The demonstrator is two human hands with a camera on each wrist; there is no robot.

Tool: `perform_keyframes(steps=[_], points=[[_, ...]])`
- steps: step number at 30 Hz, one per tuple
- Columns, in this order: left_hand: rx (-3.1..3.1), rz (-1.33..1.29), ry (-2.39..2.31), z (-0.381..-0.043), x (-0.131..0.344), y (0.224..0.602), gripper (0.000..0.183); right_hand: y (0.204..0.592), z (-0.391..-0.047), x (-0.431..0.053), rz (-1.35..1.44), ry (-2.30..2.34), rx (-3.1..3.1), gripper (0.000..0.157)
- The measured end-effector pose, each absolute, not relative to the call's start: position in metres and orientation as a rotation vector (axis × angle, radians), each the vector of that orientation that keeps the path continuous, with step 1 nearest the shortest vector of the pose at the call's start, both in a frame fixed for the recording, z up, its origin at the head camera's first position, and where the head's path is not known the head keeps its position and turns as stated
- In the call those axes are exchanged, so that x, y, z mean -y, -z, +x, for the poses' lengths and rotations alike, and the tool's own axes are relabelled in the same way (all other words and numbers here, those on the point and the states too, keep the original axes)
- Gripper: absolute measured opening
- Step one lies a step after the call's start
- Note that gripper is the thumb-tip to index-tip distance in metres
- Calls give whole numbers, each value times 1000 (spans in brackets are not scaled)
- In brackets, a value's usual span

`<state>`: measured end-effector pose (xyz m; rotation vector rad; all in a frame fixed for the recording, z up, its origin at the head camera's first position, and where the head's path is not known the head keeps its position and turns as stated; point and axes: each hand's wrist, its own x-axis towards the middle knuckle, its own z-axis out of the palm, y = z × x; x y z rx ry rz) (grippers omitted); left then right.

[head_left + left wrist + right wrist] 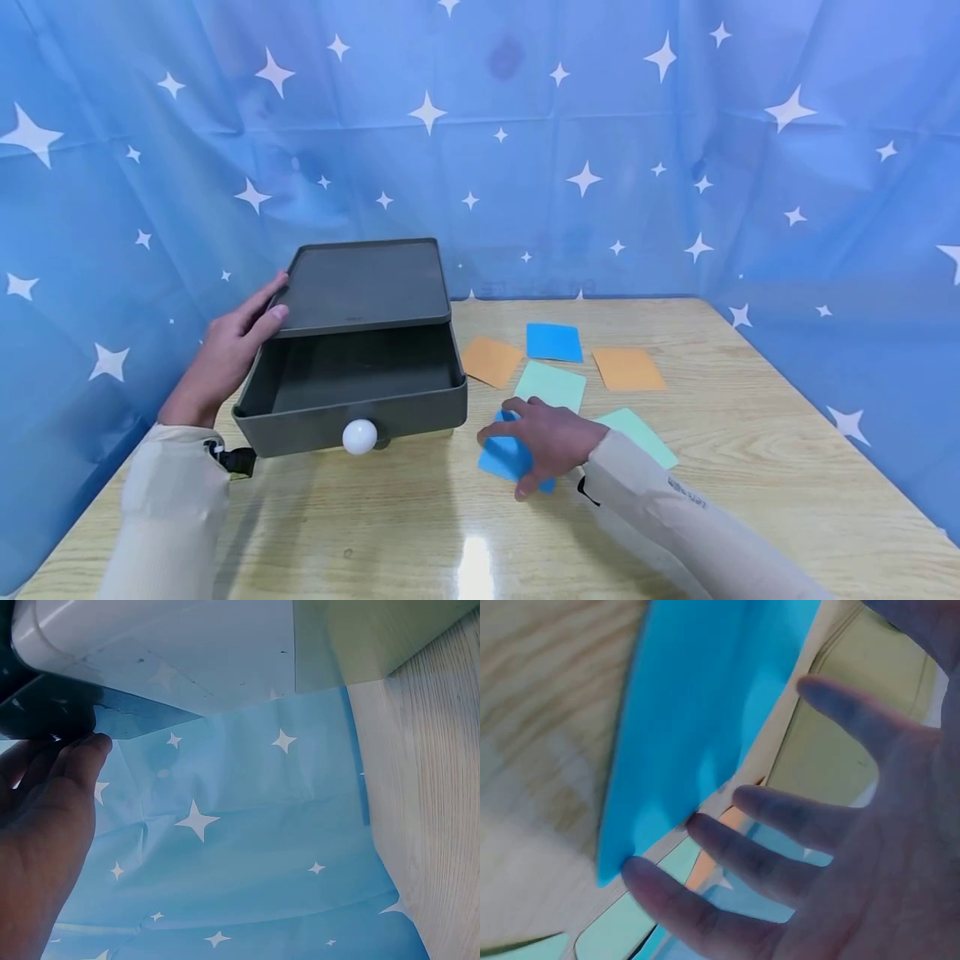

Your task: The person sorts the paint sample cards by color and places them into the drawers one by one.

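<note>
A dark grey drawer box (367, 283) stands at left, its drawer (420, 410) pulled out toward me, with a white round knob (360, 437) on the front. My left hand (225, 358) rests against the left edge of the box's top, thumb near the front corner. In the left wrist view, its fingertips (94, 746) touch the dark edge. Over a blue paper square (504, 454) on the table lies my right hand (551, 437), fingers spread. In the right wrist view, fingertips (641, 874) meet the edge of the blue paper (697, 697), which hides part of the table.
Behind the right hand lie a light green square (551, 382), a second green one (641, 437) partly covered by the sleeve, two orange squares (491, 361) and another blue square (555, 342). A blue star-patterned curtain (510, 167) surrounds the wooden table (750, 433).
</note>
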<state>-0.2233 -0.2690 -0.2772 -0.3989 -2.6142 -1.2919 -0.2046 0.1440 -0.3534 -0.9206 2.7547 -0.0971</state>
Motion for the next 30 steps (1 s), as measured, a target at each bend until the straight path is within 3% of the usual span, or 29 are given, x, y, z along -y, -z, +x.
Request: perform_keyframes(steps=[10, 22, 30], points=[[2613, -394, 1302, -223, 269, 277, 58, 349, -207, -139, -914, 122, -2724, 64], [2602, -406, 1301, -223, 269, 277, 58, 352, -209, -141, -900, 199, -2738, 70], [2602, -409, 1291, -222, 269, 278, 57, 356, -211, -144, -953, 210, -2751, 62]])
